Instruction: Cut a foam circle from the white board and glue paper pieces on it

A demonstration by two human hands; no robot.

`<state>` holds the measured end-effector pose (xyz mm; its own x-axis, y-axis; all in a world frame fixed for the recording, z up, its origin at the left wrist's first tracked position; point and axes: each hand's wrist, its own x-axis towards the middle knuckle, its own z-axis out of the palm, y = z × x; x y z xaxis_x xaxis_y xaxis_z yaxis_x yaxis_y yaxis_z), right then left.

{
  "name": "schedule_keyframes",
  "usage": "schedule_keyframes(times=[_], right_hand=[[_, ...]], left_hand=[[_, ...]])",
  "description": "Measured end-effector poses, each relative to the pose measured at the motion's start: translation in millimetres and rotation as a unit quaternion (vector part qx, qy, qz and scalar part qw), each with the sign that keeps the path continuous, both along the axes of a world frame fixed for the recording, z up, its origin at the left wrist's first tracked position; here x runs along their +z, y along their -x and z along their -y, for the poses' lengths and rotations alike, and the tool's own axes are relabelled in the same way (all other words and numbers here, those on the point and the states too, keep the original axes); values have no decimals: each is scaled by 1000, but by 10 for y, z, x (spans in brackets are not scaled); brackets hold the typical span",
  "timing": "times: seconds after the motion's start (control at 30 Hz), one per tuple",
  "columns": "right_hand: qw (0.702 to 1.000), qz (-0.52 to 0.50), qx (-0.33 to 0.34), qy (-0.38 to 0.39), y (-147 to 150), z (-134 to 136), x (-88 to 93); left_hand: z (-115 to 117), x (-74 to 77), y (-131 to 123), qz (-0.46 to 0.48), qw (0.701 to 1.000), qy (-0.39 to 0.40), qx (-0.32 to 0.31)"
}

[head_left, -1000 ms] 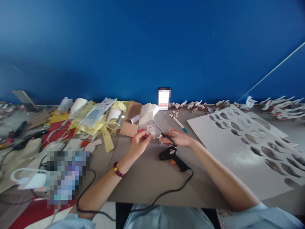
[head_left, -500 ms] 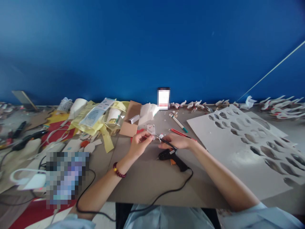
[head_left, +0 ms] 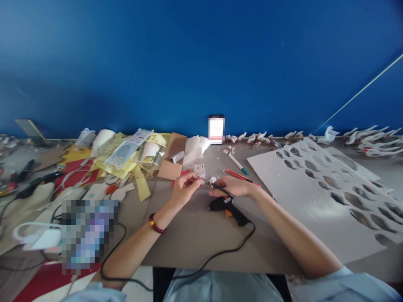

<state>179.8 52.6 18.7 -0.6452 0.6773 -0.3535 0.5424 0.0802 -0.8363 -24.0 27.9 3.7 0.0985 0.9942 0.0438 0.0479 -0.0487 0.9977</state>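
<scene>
My left hand (head_left: 185, 187) is pinched shut on a small white paper piece (head_left: 199, 170) held just above the table. My right hand (head_left: 234, 185) is closed round a thin black pen-like tool (head_left: 220, 189) whose tip points left at the paper piece. A black hot glue gun (head_left: 227, 206) with an orange trigger lies on the grey board (head_left: 195, 235) right below my right hand, its black cord (head_left: 220, 253) running back toward me. A red bead bracelet sits on my left wrist.
A large white sheet with cut-out holes (head_left: 327, 193) covers the right side. A green-capped marker (head_left: 238, 163) and a red pen (head_left: 241, 176) lie behind my hands. Yellow paper scraps, cups and cardboard (head_left: 135, 157) pile up at the left. Small white paper birds (head_left: 261, 137) line the blue wall.
My right hand has shifted slightly left, bringing the black tool's tip closer to the paper piece in my left hand. The red pen behind it has come into view.
</scene>
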Motion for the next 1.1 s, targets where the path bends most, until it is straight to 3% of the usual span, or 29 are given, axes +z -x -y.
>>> schedule_keyframes(times=[0.37, 1.1], right_hand=[[1000, 24, 20, 1, -10, -16, 2], [1000, -12, -4, 1, 28, 14, -57]], left_hand=[[-5, -27, 9, -4, 1000, -3, -14], [-22, -48, 24, 11, 1000, -2, -2]])
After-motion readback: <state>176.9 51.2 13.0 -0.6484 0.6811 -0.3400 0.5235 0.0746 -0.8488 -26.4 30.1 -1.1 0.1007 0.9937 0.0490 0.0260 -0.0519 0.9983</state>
